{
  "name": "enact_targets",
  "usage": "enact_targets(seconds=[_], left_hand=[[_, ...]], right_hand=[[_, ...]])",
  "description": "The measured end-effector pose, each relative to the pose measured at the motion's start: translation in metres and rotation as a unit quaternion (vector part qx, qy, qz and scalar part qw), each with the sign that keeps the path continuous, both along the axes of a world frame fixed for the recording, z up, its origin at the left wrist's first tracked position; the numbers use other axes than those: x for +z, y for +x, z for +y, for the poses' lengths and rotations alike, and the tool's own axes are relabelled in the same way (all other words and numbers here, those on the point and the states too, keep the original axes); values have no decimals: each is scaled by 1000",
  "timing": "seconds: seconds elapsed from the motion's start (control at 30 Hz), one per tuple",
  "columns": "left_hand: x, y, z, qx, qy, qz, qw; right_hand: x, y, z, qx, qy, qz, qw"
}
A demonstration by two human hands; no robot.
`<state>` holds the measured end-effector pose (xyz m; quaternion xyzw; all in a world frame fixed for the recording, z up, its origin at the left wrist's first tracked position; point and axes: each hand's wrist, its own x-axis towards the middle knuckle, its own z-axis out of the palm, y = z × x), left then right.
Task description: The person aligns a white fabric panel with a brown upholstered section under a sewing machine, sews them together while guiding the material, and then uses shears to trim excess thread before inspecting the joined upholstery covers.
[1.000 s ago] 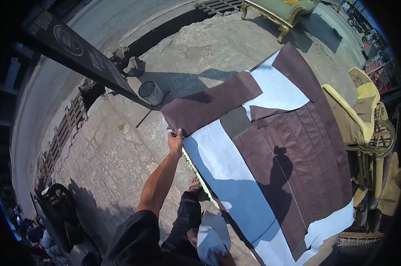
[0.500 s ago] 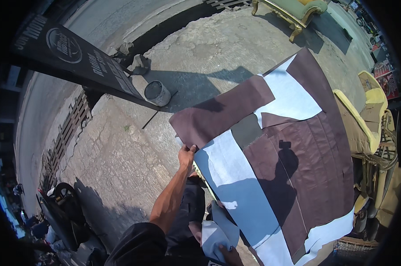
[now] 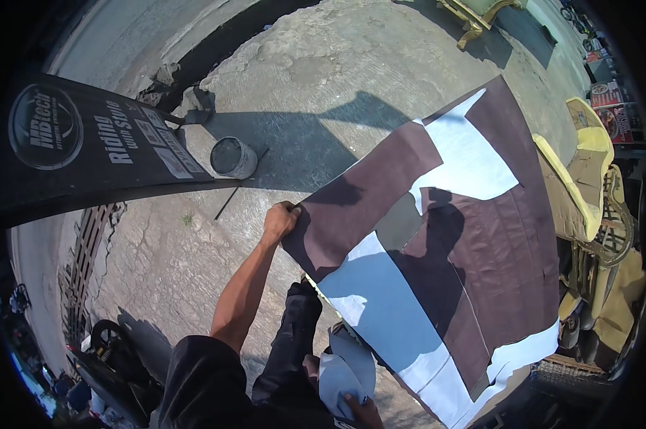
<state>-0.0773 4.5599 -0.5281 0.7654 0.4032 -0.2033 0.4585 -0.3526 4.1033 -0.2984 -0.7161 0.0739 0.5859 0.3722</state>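
Note:
My left hand (image 3: 280, 220) is closed on the left corner of a brown leatherette strip (image 3: 366, 193), fingers pinching its edge. The strip lies across a large brown leatherette sheet (image 3: 509, 257) with a pale backing piece (image 3: 466, 146) and a long pale blue-white piece (image 3: 380, 293) beside it. A dark grey patch (image 3: 398, 225) shows between them. Low in the view, my right hand (image 3: 364, 411) is closed on a bunched pale piece of material (image 3: 341, 375), close to my leg. Part of that hand is cut off by the lower edge.
A dark signboard (image 3: 101, 143) leans in from the left, beside a bucket (image 3: 234, 157). Yellow foam-padded chair frames (image 3: 580, 186) stand at the right. A sofa with gold legs (image 3: 473, 25) is at the top. A parked motorcycle (image 3: 112, 365) is at the lower left.
My left hand has moved up and left, drawing the brown strip's corner outward so it lies flatter. My right hand still holds the bunched piece. The view has shifted slightly.

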Motion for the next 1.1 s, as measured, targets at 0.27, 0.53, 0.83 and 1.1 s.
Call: enact_targets(seconds=[0.27,0.53,0.83,1.1], left_hand=[[-1,-13,-20,-3,101,-99,990],[2,-8,-13,-65,138,-125,980],[-2,-2,2,-174,226,-43,958],[38,2,-26,-268,406,-206,850]], right_hand=[[39,68,79,-210,-145,144,956],[50,74,92,-281,-123,165,937],[48,39,86,-362,-91,144,917],[46,15,90,-415,-66,164,892]])
